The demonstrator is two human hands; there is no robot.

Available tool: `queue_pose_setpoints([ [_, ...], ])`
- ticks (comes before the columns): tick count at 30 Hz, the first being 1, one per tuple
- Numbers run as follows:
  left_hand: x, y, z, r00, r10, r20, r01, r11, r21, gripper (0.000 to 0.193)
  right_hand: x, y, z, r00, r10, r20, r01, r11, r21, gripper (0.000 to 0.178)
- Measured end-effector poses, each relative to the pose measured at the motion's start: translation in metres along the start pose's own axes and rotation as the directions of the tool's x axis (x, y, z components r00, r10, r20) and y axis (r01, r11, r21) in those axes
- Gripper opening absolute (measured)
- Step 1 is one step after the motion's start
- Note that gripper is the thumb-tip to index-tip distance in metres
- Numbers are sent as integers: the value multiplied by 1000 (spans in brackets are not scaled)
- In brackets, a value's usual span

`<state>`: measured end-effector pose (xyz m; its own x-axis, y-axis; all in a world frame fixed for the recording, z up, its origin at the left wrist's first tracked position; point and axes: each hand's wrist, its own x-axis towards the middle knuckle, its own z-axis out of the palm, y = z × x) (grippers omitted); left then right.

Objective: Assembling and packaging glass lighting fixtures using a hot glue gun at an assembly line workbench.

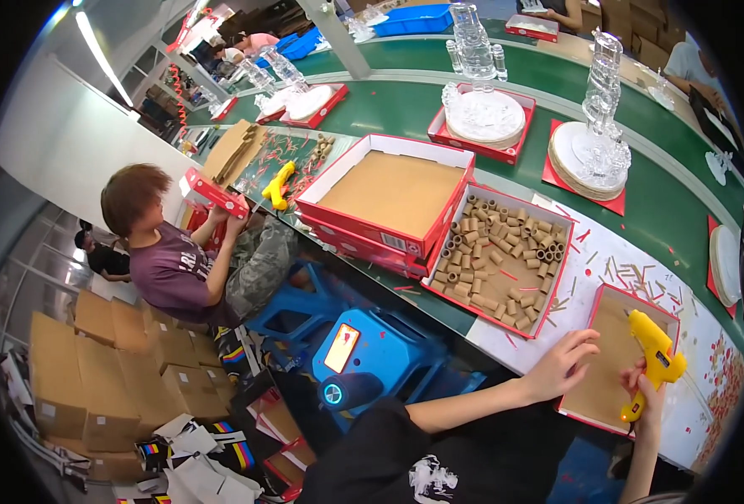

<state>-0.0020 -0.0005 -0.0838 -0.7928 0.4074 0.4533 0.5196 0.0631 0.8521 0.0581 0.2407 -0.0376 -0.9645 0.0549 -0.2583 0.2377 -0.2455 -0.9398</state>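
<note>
Right hand (651, 395) around yellow glue gun (653, 359) (nozzle down) over red-rimmed tray (605, 370).

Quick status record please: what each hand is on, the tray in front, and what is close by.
left hand: resting on near edge of the red-rimmed cardboard tray
right hand: gripping yellow glue gun, nozzle down over the tray
beside tray: red box of cardboard tubes
behind: stacked red boxes
neighbour: a person holding a red box

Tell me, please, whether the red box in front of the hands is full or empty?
Empty: the red box shows only bare brown cardboard inside, with the left hand on its edge.
</note>
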Motion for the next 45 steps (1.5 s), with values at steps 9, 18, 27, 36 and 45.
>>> queue_pose_setpoints([
  [9,-3,-11,21,999,11,-38,-8,996,90,42,-18,9,-11,982,-9,-191,19,998,52,45],
  [18,5,-11,10,990,-140,34,135,985,108,42,2,-9,17,993,104,-61,-107,993,-46,26],
  [27,10,-3,11,984,-180,17,179,982,61,38,10,-9,24,977,210,-43,-211,977,-24,18],
  [36,6,-6,9,988,-151,11,150,985,84,39,4,-8,23,956,271,-110,-271,962,8,20],
  [45,6,-4,10,982,-187,17,186,982,45,36,2,-8,21,956,257,-143,-261,965,-11,22],
])
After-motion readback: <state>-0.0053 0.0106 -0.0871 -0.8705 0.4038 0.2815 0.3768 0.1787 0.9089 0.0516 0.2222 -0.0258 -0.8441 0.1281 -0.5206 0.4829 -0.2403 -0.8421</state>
